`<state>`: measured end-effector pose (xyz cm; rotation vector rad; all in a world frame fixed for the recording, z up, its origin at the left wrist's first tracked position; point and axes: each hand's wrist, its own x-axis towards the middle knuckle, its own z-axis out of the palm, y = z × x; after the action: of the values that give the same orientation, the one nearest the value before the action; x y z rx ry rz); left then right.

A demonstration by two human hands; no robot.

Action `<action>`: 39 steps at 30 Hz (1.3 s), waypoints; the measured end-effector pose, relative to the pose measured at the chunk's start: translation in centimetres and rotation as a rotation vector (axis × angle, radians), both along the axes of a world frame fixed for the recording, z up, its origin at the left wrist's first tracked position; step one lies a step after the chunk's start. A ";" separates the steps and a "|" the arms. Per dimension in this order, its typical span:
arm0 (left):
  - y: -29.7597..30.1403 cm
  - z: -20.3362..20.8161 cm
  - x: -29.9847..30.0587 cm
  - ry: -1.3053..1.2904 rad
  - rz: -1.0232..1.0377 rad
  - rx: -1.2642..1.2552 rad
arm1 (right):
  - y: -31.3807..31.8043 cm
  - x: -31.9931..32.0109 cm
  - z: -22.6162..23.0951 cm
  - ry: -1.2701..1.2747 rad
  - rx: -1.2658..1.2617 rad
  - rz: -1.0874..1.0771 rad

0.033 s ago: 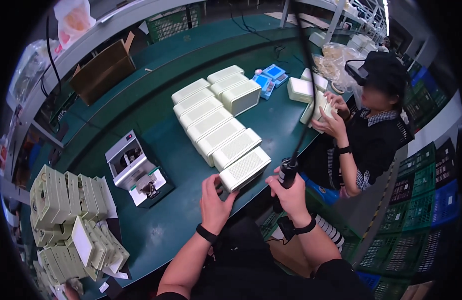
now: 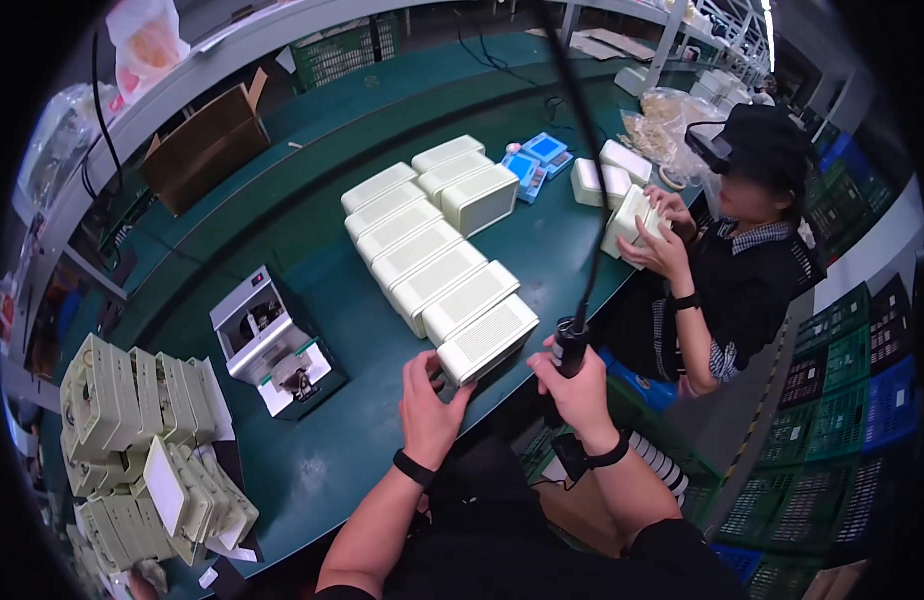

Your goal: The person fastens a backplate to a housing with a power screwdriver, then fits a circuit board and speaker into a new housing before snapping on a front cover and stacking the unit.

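My left hand [image 2: 434,408] is on the near end of a cream-white box-shaped casing [image 2: 488,340], thumb at one corner and fingers at the other. This casing is the closest of several in a row [image 2: 412,240] on the green bench. My right hand [image 2: 574,380] is wrapped round a black electric screwdriver [image 2: 570,345], held upright beside the bench's front edge. A dark cord [image 2: 582,150] rises from the screwdriver's top. The tool's lower end is partly hidden by my hand, and it is apart from the casing.
A small silver and black machine [image 2: 279,340] stands left of the row. Stacked cream housing parts [image 2: 147,400] fill the far left. To the right, a co-worker [image 2: 742,250] handles another cream casing [image 2: 632,222]. Blue devices [image 2: 538,160] lie behind; green crates [image 2: 822,400] stand at right.
The screwdriver and its cord have shifted slightly left. The co-worker has turned the casing in their hands. My left hand stays on the nearest casing.
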<state>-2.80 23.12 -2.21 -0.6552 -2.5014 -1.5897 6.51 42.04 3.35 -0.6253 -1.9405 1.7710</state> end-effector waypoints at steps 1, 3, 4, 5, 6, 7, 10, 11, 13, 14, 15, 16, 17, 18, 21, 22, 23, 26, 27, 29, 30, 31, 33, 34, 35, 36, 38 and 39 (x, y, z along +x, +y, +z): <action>0.3 -0.1 -0.2 -0.045 0.006 -0.023 | 0.2 -0.4 0.1 0.014 0.008 -0.005; 0.5 -0.2 -0.2 -0.139 0.024 -0.073 | 0.2 -0.9 0.3 -0.027 0.075 0.021; 0.6 0.3 -0.1 -0.129 0.019 -0.069 | 0.3 -1.0 0.3 -0.050 0.106 0.031; 0.4 0.8 0.1 -0.031 0.030 -0.096 | 0.3 -1.1 0.2 -0.040 0.110 0.024; 0.3 1.4 0.3 0.066 0.041 -0.123 | 0.4 -1.0 -0.1 -0.041 0.182 0.027; 0.2 1.9 -0.2 0.168 0.054 -0.150 | 0.4 -1.3 -0.5 -0.039 0.252 0.030; -0.5 3.4 -3.1 0.124 -0.016 -0.157 | -0.6 -1.7 0.0 -0.021 0.345 0.009; -0.6 3.7 -3.7 0.094 -0.050 -0.162 | -1.2 -1.8 0.4 -0.010 0.369 -0.007; -0.2 4.0 -4.3 0.065 -0.112 -0.161 | -1.5 -2.0 0.5 0.011 0.394 -0.029; 0.0 4.0 -4.6 0.028 -0.171 -0.158 | -1.7 -1.9 0.3 0.004 0.414 -0.030; 0.3 4.0 -4.8 -0.010 -0.230 -0.155 | -1.7 -1.9 0.0 -0.004 0.434 -0.032; 0.8 4.0 -4.8 -0.004 -0.236 -0.155 | -1.6 -1.9 -0.1 -0.012 0.455 -0.035; 1.4 3.9 -4.5 -0.006 -0.249 -0.163 | -1.5 -2.0 -0.1 -0.009 0.454 -0.040; 2.2 3.8 -4.2 -0.008 -0.263 -0.168 | -1.1 -2.0 -0.1 0.003 0.470 -0.059; 4.7 3.4 -4.0 -0.025 -0.286 -0.150 | -0.1 -2.0 0.1 0.029 0.508 -0.097; 5.7 3.2 -4.0 -0.043 -0.294 -0.127 | 0.4 -2.2 0.3 0.015 0.515 -0.112; 6.6 3.0 -4.2 -0.062 -0.301 -0.102 | 1.0 -2.4 0.5 0.002 0.523 -0.126; 9.5 2.4 -4.9 -0.019 -0.287 -0.095 | 2.6 -3.3 0.7 0.011 0.551 -0.156; 10.6 2.1 -5.3 0.003 -0.283 -0.091 | 3.3 -3.7 0.5 0.032 0.564 -0.177; 12.3 1.6 -5.9 0.011 -0.282 -0.072 | 4.6 -4.6 0.5 0.059 0.589 -0.196; 13.1 1.5 -6.3 0.015 -0.278 -0.067 | 5.1 -5.0 0.6 0.052 0.604 -0.199; 13.8 1.3 -6.7 0.019 -0.274 -0.063 | 5.6 -5.4 0.7 0.044 0.618 -0.201; 14.7 1.4 -7.4 0.022 -0.274 -0.043 | 6.3 -6.0 0.8 0.038 0.637 -0.204; 15.2 1.5 -7.7 0.020 -0.274 -0.034 | 6.6 -6.2 0.8 0.042 0.644 -0.203; 15.6 1.5 -8.0 0.019 -0.274 -0.025 | 6.9 -6.5 0.9 0.046 0.651 -0.203; 16.0 1.3 -8.3 0.022 -0.273 -0.020 | 7.2 -6.7 1.0 0.050 0.657 -0.202; 16.5 1.2 -8.8 0.028 -0.267 -0.004 | 7.3 -7.3 0.9 0.047 0.652 -0.203; 16.6 1.1 -9.0 0.031 -0.261 0.002 | 7.3 -7.6 0.9 0.044 0.644 -0.203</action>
<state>-11.76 39.75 -1.11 -1.0341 -2.4746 -1.6460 -1.12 49.29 4.30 -0.5166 -2.1596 0.9428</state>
